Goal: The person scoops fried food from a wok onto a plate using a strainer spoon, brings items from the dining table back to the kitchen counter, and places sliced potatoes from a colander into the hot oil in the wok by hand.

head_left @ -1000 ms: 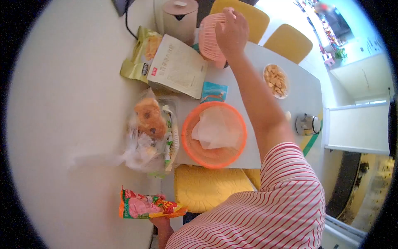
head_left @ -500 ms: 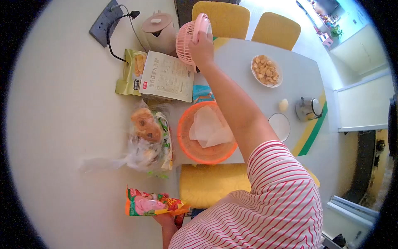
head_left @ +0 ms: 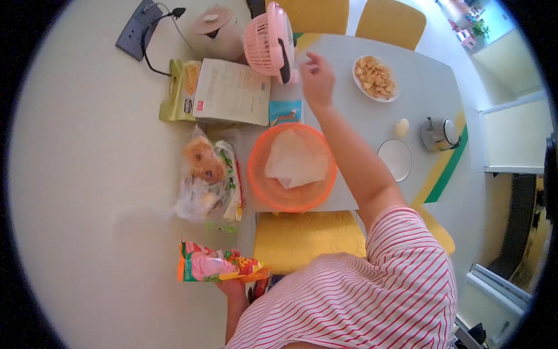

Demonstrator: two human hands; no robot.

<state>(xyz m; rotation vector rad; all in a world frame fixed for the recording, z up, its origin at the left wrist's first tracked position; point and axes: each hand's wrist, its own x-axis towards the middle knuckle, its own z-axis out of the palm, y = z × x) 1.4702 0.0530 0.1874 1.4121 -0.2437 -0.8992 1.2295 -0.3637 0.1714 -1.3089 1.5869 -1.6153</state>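
My left hand (head_left: 232,285) is closed around a colourful snack packet (head_left: 212,266), orange, green and pink, at the lower left. My right hand (head_left: 318,78) is stretched far over the table, its fingers loosely bent and apart, holding nothing. Just left of it stands a pink slatted plastic basket (head_left: 261,45) with a black part on its side, apart from the fingers. Below my right forearm lies an orange basin (head_left: 256,180) with a white sheet (head_left: 295,160) inside. A small blue packet (head_left: 285,111) sits between basin and basket.
A white plate (head_left: 379,99) of light brown pieces, a pale round item (head_left: 402,127), a glass lid (head_left: 395,160) and a metal pot (head_left: 439,135) stand rightward. Leftward are a kettle (head_left: 218,35), a white package (head_left: 232,90), a green bag (head_left: 173,102) and bagged bread (head_left: 203,163). Yellow chairs (head_left: 311,232) surround the table.
My right hand has let go of the pink basket and moved right and down from it. My left hand still holds the snack packet. The whole view has shifted slightly.
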